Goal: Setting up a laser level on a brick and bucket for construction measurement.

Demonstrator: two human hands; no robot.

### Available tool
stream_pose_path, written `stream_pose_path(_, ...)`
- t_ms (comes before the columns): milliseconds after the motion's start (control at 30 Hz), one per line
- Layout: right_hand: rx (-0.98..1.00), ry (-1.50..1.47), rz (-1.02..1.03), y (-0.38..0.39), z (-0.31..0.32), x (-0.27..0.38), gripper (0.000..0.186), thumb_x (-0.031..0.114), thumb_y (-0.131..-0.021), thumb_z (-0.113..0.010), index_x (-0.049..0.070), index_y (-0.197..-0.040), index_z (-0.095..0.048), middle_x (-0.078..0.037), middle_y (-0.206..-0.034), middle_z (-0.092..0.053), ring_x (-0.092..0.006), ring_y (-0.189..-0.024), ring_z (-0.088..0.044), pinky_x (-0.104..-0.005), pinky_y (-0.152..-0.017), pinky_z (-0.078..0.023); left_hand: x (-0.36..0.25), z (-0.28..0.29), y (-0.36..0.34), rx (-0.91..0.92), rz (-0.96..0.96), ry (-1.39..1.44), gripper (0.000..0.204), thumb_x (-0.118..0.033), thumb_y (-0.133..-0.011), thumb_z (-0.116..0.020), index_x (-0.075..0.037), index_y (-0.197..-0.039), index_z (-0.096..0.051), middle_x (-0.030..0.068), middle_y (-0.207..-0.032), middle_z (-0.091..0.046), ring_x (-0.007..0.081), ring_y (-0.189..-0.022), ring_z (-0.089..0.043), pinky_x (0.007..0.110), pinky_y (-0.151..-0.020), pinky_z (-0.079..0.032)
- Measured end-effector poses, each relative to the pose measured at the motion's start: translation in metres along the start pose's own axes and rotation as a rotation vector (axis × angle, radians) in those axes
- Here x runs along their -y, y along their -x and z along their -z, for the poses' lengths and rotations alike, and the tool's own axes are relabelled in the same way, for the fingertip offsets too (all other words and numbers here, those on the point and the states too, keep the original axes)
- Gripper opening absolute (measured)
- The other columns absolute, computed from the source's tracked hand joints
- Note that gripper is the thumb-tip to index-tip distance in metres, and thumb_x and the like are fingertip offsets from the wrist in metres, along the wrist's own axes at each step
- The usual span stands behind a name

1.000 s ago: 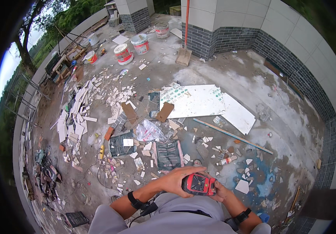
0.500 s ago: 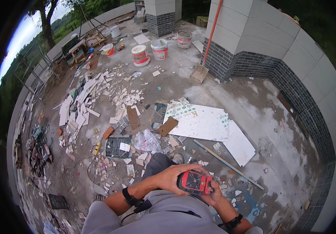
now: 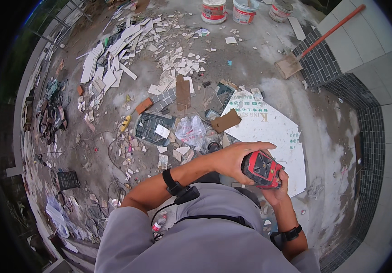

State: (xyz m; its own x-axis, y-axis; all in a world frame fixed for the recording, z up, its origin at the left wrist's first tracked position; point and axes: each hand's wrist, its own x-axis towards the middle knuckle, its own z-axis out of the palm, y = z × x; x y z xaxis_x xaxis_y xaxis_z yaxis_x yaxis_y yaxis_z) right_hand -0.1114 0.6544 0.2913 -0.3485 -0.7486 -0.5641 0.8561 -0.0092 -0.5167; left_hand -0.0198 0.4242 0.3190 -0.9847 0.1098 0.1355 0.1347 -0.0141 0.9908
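Observation:
Between my two hands, in front of my waist, is a red and black boxy device that looks like a laser level (image 3: 264,167). A dark recessed face with an X-like shape points up at me. My left hand (image 3: 231,160) clasps its left side, with fingers reaching across the far edge and the thumb below. Around its near right corner curls my right hand (image 3: 277,192), the thumb lying along the red side. The palms and the device's underside are hidden. Beyond it lies a large white board (image 3: 273,125), with a brown cardboard piece (image 3: 226,121) at its left edge.
Broken white tile strips (image 3: 109,68) cover the floor at left. Nearer are a dark plastic crate (image 3: 148,129), a clear plastic bag (image 3: 190,131) and a yellow tool (image 3: 125,123). Buckets (image 3: 214,11) stand at the back; a red-handled shovel (image 3: 289,66) leans by the brick-faced wall (image 3: 318,59).
My view has tilted down and turned, so the floor sits higher in the picture. The hands and the device appear farther up and right, with both hands still around it.

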Motion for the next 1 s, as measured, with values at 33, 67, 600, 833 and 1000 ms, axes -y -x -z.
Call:
stream_pose_path(33, 0.012, 0.011, -0.009, -0.021, -0.014, 0.011, 0.095, 0.057, -0.074, -0.072, 0.013, -0.150, -0.035, -0.009, -0.143, -0.048, -0.0250, -0.130, -0.049, -0.0450, -0.107, -0.041, -0.002, 0.022, -0.003, -0.008, 0.008, 0.012, 0.099, -0.020, -0.058, -0.085, -0.004, -0.145, -0.040, 0.0142, -0.126, -0.061, 0.0254, -0.114, -0.061, 0.035, -0.100, -0.046)
stream_pose_path(67, 0.026, 0.025, -0.022, -0.041, -0.028, 0.022, 0.095, 0.058, -0.075, -0.071, 0.012, -0.150, -0.035, -0.009, -0.142, -0.048, -0.0253, -0.129, -0.049, -0.0453, -0.107, -0.041, -0.004, 0.044, -0.008, -0.017, 0.023, 0.013, 0.101, -0.019, -0.058, -0.085, -0.004, -0.145, -0.038, 0.0139, -0.133, -0.057, 0.0254, -0.119, -0.057, 0.035, -0.102, -0.044)
stream_pose_path(600, 0.074, 0.258, 0.057, -0.291, -0.120, 0.168, 0.071, 0.055, -0.085, -0.061, 0.010, -0.139, -0.049, -0.009, -0.135, -0.057, -0.0266, -0.123, -0.055, -0.0467, -0.107, -0.041, 0.089, 0.257, 0.100, -0.392, 0.635, -1.386, 0.031, -0.024, -0.086, -0.060, -0.010, -0.114, -0.063, 0.0095, -0.099, -0.068, 0.0273, -0.100, -0.063, 0.045, -0.095, -0.045)
stream_pose_path(833, 0.125, 0.190, -0.049, -0.452, -0.171, 0.178, 0.070, 0.054, -0.082, -0.065, 0.010, -0.134, -0.054, -0.011, -0.132, -0.060, -0.0293, -0.122, -0.056, -0.0506, -0.106, -0.041, 0.099, 0.288, 0.025, -0.281, 0.475, -1.353, 0.018, -0.016, -0.086, -0.054, -0.012, -0.102, -0.060, 0.0037, -0.082, -0.061, 0.0214, -0.089, -0.064, 0.038, -0.083, -0.049)
stream_pose_path(1000, 0.185, 0.186, -0.080, -0.569, -0.220, 0.215, 0.078, 0.046, -0.082, -0.066, 0.012, -0.147, -0.037, -0.010, -0.138, -0.054, -0.0265, -0.126, -0.053, -0.0472, -0.106, -0.041, 0.076, 0.429, -0.012, -0.774, 0.645, -0.212, 0.031, -0.015, -0.093, -0.060, -0.006, -0.122, -0.059, 0.0098, -0.103, -0.067, 0.0247, -0.104, -0.064, 0.035, -0.089, -0.050)
